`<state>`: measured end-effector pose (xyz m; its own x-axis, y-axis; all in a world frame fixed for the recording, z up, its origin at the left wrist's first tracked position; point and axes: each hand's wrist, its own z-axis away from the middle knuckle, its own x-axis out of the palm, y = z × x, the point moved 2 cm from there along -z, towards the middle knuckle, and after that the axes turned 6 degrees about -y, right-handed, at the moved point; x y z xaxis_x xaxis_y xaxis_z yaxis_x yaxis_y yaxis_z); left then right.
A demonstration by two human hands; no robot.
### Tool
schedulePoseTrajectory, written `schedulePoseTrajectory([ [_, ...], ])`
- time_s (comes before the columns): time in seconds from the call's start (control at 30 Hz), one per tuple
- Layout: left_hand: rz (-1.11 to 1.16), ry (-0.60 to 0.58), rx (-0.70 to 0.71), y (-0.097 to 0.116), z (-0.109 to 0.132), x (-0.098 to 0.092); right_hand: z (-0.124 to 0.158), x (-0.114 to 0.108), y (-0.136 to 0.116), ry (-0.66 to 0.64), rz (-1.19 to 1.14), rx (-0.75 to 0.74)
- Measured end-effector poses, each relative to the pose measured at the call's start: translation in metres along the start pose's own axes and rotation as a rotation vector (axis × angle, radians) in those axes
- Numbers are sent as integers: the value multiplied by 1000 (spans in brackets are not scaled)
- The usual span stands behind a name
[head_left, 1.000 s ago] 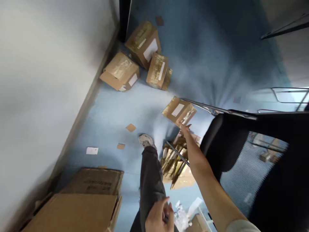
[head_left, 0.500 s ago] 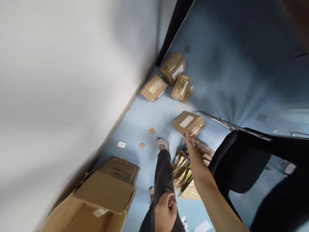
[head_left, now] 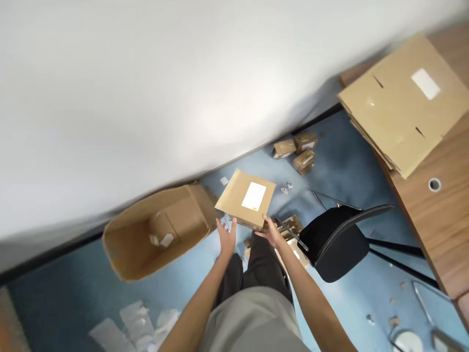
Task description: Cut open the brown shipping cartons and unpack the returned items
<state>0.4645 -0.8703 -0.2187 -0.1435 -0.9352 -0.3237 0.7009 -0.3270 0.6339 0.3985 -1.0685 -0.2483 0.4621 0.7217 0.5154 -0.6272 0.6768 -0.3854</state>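
Note:
A shallow brown cardboard box (head_left: 242, 193) with a white label on top is held above the floor in front of my legs. My right hand (head_left: 271, 233) grips its near right corner, thumb on the upper edge and fingers lower down. By the near left edge is my left hand (head_left: 226, 238), its thumb and fingers apart; whether it bears any of the box's weight is unclear. To the left, a large open carton (head_left: 128, 239) leans along the wall with a smaller brown piece and white slips inside. Flattened cardboard (head_left: 293, 225) lies partly hidden beyond my right forearm.
Several small taped boxes (head_left: 303, 159) sit by the wall. A black chair (head_left: 340, 244) stands to the right, beside a wooden desk (head_left: 436, 215) bearing flat cardboard sheets (head_left: 399, 112). White plastic bags (head_left: 137, 322) lie on the floor at lower left.
My right hand has lifted the box from low beside the flattened cardboard. My left hand, closed near my leg before, has come up beside the box. The view has turned, showing the desk.

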Motion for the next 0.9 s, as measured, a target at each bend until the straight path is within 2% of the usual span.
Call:
schedulePoseTrajectory([
  [0.1, 6, 45, 392, -9, 47, -102, 47, 50, 44, -113, 70, 96],
  [0.17, -52, 43, 520, -30, 92, -166, 73, 87, 73, -213, 144, 167],
  [0.3, -56, 138, 562, -90, 191, -277, 104, 171, 138, -400, 328, 301],
  [0.4, 129, 274, 515, -135, 254, -348, 112, 242, 189, -536, 484, 428],
  [0.47, 273, 316, 484, -163, 287, -393, 113, 292, 221, -611, 607, 503],
  [0.6, 537, 199, 420, -210, 339, -471, 115, 392, 281, -712, 866, 572],
  [0.67, 621, 214, 391, -230, 362, -504, 118, 436, 311, -772, 962, 588],
  [0.7, 635, 273, 384, -239, 372, -519, 120, 457, 327, -803, 1000, 598],
  [0.77, 581, 467, 373, -256, 393, -548, 121, 495, 362, -839, 1057, 610],
  [0.83, 438, 679, 329, -270, 411, -572, 116, 528, 402, -819, 1099, 597],
  [0.9, 272, 812, 240, -282, 422, -592, 106, 559, 447, -771, 1133, 586],
])
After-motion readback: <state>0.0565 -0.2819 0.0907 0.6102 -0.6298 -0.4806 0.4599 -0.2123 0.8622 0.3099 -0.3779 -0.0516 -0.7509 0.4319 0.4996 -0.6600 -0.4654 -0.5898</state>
